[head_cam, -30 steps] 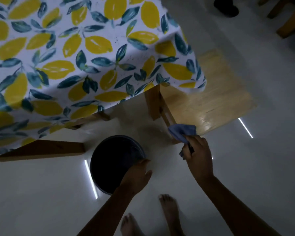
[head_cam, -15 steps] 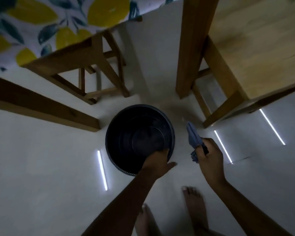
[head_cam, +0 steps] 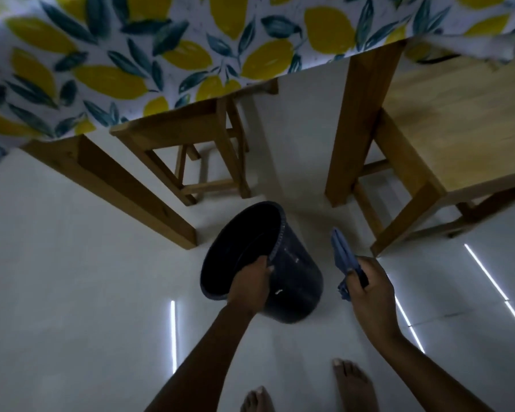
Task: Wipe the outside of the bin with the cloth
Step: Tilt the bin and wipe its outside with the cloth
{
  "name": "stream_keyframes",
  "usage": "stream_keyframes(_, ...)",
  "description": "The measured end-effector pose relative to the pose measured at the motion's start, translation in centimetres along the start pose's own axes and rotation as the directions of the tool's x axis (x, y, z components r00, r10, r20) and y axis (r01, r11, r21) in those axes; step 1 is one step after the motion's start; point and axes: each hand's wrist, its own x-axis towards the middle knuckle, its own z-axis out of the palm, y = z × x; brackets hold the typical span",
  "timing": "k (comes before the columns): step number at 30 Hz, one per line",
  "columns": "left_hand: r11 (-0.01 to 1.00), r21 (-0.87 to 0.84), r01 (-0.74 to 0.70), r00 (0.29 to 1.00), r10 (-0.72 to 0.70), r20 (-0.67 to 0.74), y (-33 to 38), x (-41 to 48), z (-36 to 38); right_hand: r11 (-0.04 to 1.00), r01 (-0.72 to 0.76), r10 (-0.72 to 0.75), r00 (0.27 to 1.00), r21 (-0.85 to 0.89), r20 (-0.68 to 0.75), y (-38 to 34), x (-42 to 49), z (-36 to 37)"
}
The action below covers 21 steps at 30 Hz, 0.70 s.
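Black plastic bin (head_cam: 292, 281) stands tilted on the pale floor (head_cam: 72, 292), its opening turned to the left. Left hand (head_cam: 250, 285) is clamped on its near rim. Right hand (head_cam: 369, 289), just beside, squeezes a blue cloth (head_cam: 342, 257), apart from the bin.

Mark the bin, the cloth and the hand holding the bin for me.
bin (head_cam: 295, 275): head view, on its dark outer side wall.
cloth (head_cam: 341, 252): head view, on the blue fold sticking up above the right hand.
left hand (head_cam: 252, 283): head view, on the back of the hand gripping the rim.

Tilted dark bin (head_cam: 292, 275), crumpled blue cloth (head_cam: 344, 257)
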Motion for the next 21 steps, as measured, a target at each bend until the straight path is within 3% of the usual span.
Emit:
stream_keyframes(6,0.946,-0.306,0.106,0.992,-0.079,0.098,-3.4,-1.4,-0.5,0.95,0.188,-0.165,0.98,-0.25,0.113,0.2,0.0,2.5)
stream_keyframes(10,0.906,-0.388,0.168,0.981,-0.113,0.161,-4.8,-1.2,-0.3,0.89,0.243,-0.069,0.908,-0.386,0.413,3.2,-1.2,5.9)
stream_keyframes(14,0.909,-0.383,0.167,0.982,-0.12,0.144,-6.0,-0.1,0.0,0.642,0.479,-0.084,0.82,-0.599,0.566,5.2,-1.4,7.8)
stream_keyframes(16,0.907,-0.387,0.168,0.982,-0.121,0.143,-6.4,0.3,0.2,0.601,0.519,-0.114,0.808,-0.607,0.579,4.8,-0.6,8.5)
stream_keyframes(19,0.9,-0.402,0.167,0.984,-0.127,0.124,-7.1,0.8,0.5,0.581,0.614,-0.165,0.732,-0.535,0.661,5.1,0.1,10.7)
stream_keyframes(21,0.876,-0.445,0.184,0.983,-0.15,0.11,-7.6,0.7,0.9,0.623,0.596,-0.149,0.726,-0.507,0.671,5.4,0.5,12.2)
